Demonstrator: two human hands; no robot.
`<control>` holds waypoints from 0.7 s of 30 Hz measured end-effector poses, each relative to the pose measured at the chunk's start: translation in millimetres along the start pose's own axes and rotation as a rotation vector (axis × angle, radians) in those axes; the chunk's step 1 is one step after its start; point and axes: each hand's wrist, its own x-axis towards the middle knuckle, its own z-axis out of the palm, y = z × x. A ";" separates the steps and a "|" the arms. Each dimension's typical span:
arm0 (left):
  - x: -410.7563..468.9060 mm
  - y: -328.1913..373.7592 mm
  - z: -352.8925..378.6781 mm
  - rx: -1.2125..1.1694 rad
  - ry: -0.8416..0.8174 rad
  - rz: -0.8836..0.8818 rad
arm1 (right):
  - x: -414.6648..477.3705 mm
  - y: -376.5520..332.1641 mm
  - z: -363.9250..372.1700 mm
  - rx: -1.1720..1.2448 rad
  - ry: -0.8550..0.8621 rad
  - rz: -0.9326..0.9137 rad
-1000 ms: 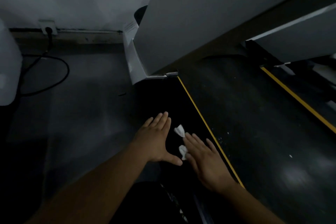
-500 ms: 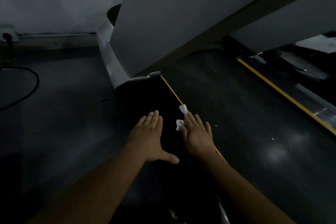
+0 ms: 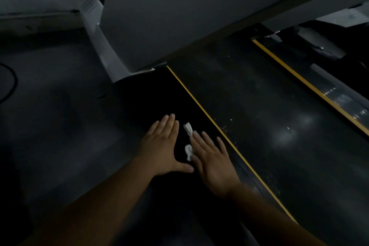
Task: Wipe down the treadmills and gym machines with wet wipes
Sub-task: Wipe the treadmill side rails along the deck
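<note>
A treadmill lies below me, with a black left side rail (image 3: 151, 102), a yellow stripe and a dark belt (image 3: 259, 126) to the right. My right hand (image 3: 213, 162) lies flat on the rail with straight fingers and presses a white wet wipe (image 3: 188, 128) under it; crumpled ends of the wipe stick out past the index finger and the thumb. My left hand (image 3: 161, 146) rests flat on the rail just left of it, fingers straight, thumb spread toward the right hand.
A white upright post (image 3: 103, 46) rises from the rail's front end under the large grey console. A second yellow-edged rail (image 3: 307, 84) runs at right. Dark floor with a black cable (image 3: 12, 84) lies at left.
The right hand with the wipe slid forward along the rail, then back toward me. The left hand stayed flat beside it. The view shifted right.
</note>
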 end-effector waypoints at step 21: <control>-9.9 59.7 14.8 0.177 -0.080 0.246 | -123.7 19.2 16.3 -0.077 0.052 0.296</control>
